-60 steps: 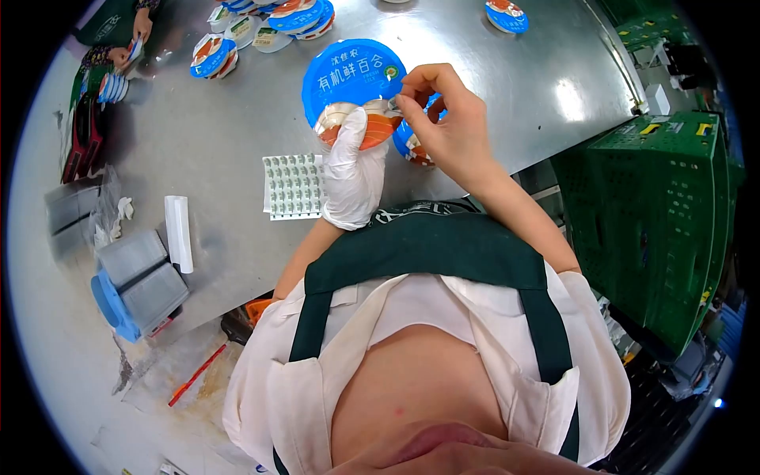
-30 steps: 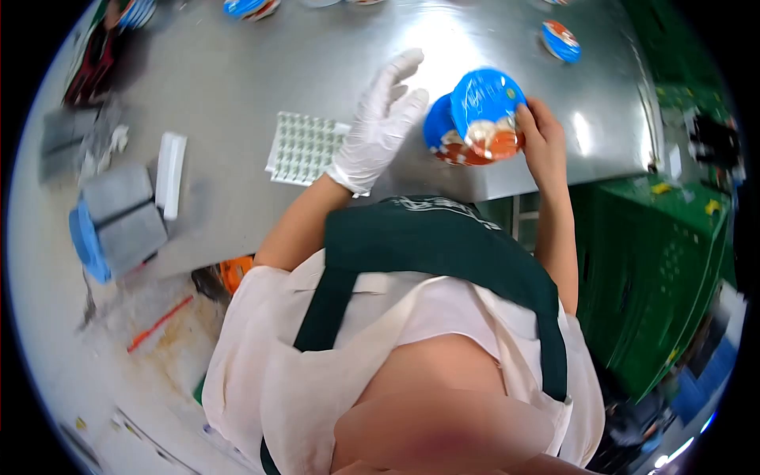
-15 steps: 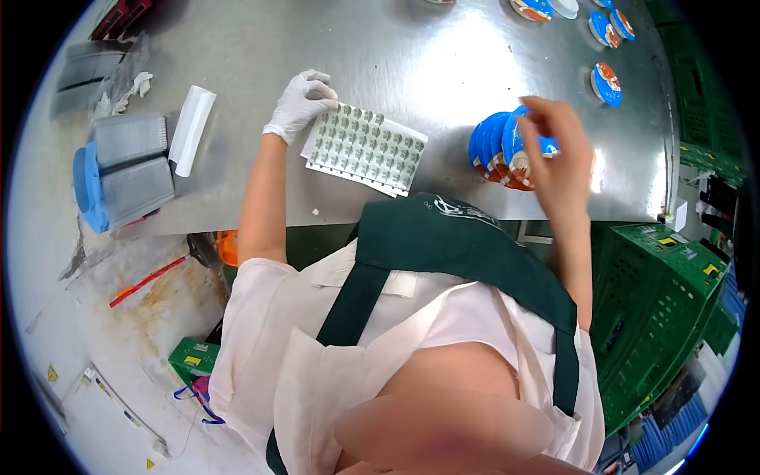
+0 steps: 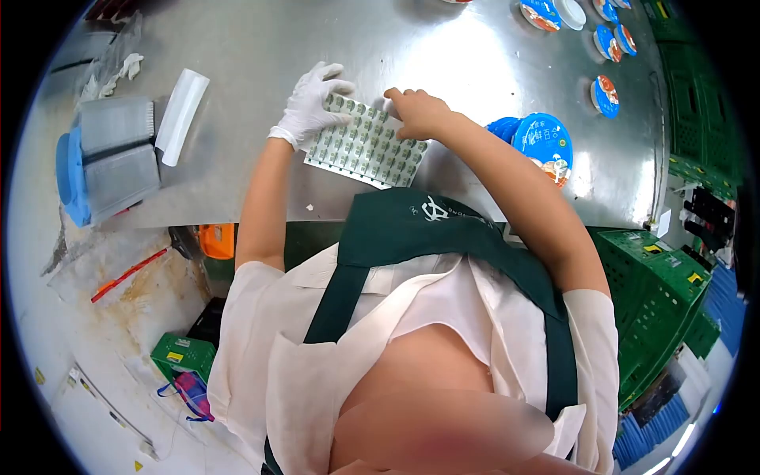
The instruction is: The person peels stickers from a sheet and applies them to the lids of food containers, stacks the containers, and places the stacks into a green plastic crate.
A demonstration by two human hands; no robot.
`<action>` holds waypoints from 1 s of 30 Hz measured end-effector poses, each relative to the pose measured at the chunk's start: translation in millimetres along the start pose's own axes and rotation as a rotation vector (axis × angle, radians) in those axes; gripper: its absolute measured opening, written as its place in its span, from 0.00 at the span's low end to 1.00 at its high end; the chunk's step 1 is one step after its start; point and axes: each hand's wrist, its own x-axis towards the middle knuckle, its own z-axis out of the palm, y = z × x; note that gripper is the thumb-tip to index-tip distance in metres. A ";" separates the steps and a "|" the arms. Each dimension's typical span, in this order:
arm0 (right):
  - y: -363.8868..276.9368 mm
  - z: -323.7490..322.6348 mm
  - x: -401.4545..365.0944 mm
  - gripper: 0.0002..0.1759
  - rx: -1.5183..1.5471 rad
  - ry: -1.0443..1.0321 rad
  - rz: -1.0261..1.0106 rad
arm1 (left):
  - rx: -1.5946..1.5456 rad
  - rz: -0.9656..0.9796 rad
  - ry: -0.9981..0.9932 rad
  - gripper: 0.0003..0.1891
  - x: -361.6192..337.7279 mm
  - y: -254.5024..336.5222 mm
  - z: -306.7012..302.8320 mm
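A sheet of small green-and-white stickers (image 4: 368, 146) lies tilted on the metal table, with white paper under its edge. My left hand (image 4: 313, 104), in a white glove, rests at the sheet's upper left corner, fingers spread and thumb over the stickers. At the upper right edge of the sheet is my bare right hand (image 4: 423, 115), its index finger and thumb apart; no held item shows. Right of the sheet, overlapping round blue printed lids (image 4: 542, 141) lie in a group, partly hidden behind my right forearm.
Several blue-topped tubs (image 4: 605, 96) stand along the far right of the metal table (image 4: 261, 47). On the left are a white roll (image 4: 184, 117), clear plastic containers (image 4: 119, 174) with a blue piece, and a crumpled glove (image 4: 131, 66). Green crates (image 4: 657, 309) stand at right.
My right hand has moved left from the blue lids to the sticker sheet. My left hand's fingers have spread further over the sheet's corner. The camera view has shifted slightly.
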 end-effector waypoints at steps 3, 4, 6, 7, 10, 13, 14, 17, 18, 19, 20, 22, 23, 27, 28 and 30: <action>-3.5 7.4 9.0 0.28 0.092 -0.122 0.064 | 0.041 0.021 0.000 0.22 1.0 -10.5 5.3; -5.7 3.5 8.2 0.28 0.088 -0.123 0.059 | 0.041 0.018 0.005 0.22 0.2 -14.0 3.0; -9.2 -10.3 0.0 0.28 0.076 -0.111 0.089 | -0.916 -0.385 -0.116 0.20 -1.6 -19.9 -2.1; -8.8 -19.4 -1.9 0.28 0.071 -0.114 0.084 | -0.919 -0.387 -0.109 0.20 -3.4 -8.9 -13.1; -9.9 -67.6 -10.9 0.25 0.265 -0.193 0.010 | -1.163 -0.367 0.054 0.22 -8.3 14.1 -37.6; -10.7 -95.8 -21.8 0.28 0.215 0.106 -0.252 | -1.030 -0.406 0.087 0.21 -7.3 46.4 -60.9; -12.4 -100.5 -19.1 0.27 0.261 0.165 -0.307 | -1.032 -0.404 0.096 0.21 -5.4 57.5 -65.6; -45.2 -124.0 -20.2 0.22 0.376 0.220 -0.355 | -0.975 -0.377 0.081 0.20 0.6 78.8 -77.0; -51.1 -125.3 -19.1 0.21 0.384 0.252 -0.392 | -0.932 -0.346 0.086 0.20 2.7 81.3 -80.5; -53.8 -125.9 -18.7 0.21 0.393 0.284 -0.426 | -0.890 -0.316 0.088 0.20 4.7 84.0 -83.4; -53.5 -125.3 -19.4 0.20 0.349 0.324 -0.432 | -0.887 -0.311 0.080 0.20 6.3 85.7 -85.8; -46.1 -125.5 -26.3 0.20 0.363 0.295 -0.352 | -0.902 -0.319 0.125 0.20 8.5 88.7 -87.6; -41.8 -126.3 -29.3 0.20 0.372 0.261 -0.287 | -0.906 -0.314 0.115 0.20 9.5 91.9 -90.0; -21.7 -121.4 -39.4 0.17 0.369 0.171 -0.225 | -0.882 -0.324 0.174 0.20 11.8 94.2 -95.7; -17.9 -115.6 -39.3 0.16 0.381 0.162 -0.234 | -0.909 -0.337 0.178 0.20 12.0 96.5 -97.3; -16.7 -108.7 -39.9 0.11 0.409 0.183 -0.217 | -0.932 -0.324 0.171 0.20 13.9 100.0 -100.3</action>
